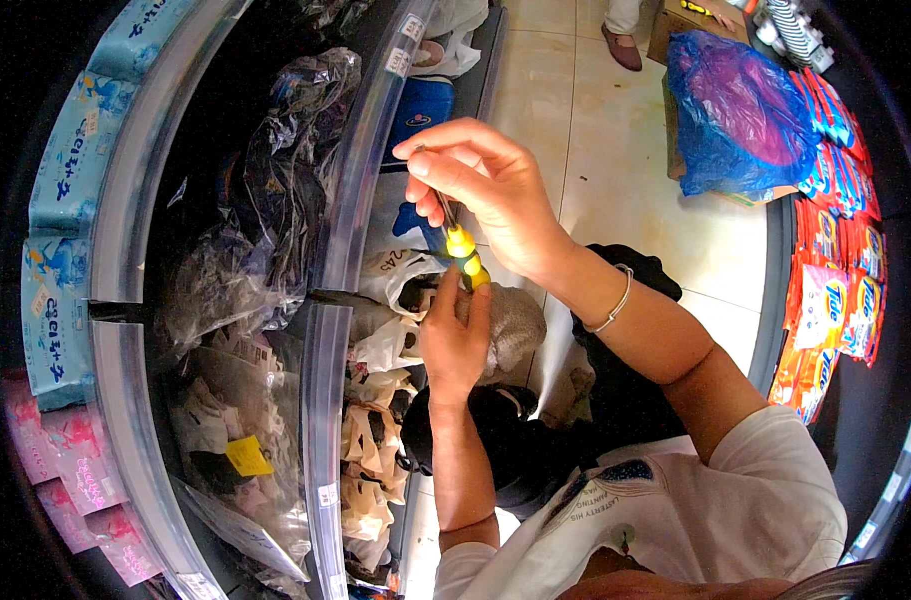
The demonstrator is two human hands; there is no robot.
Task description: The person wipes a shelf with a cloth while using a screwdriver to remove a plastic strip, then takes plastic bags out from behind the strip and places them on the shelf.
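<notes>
A screwdriver with a yellow and black handle (pixel 463 247) is held between both hands. My left hand (pixel 455 337) grips the lower end of the handle with its fingers. Above it, my right hand (pixel 493 187) pinches the tip end of the thin metal shaft (pixel 446 206) between thumb and fingers; a bracelet (pixel 616 300) circles that wrist. Some fingers are hidden behind the right hand. White plastic bags (pixel 388 341) and a grey textured bundle (pixel 511 330) lie below and beside the left hand.
Shelves with clear edge strips (pixel 328 375) stand close on the left, holding plastic-wrapped goods (pixel 290 127) and blue packs (pixel 72 165). At right are detergent packs (pixel 827 300) and a blue plastic bag (pixel 733 112) on a box. Another person's shoe (pixel 622 49) rests on the tiled floor.
</notes>
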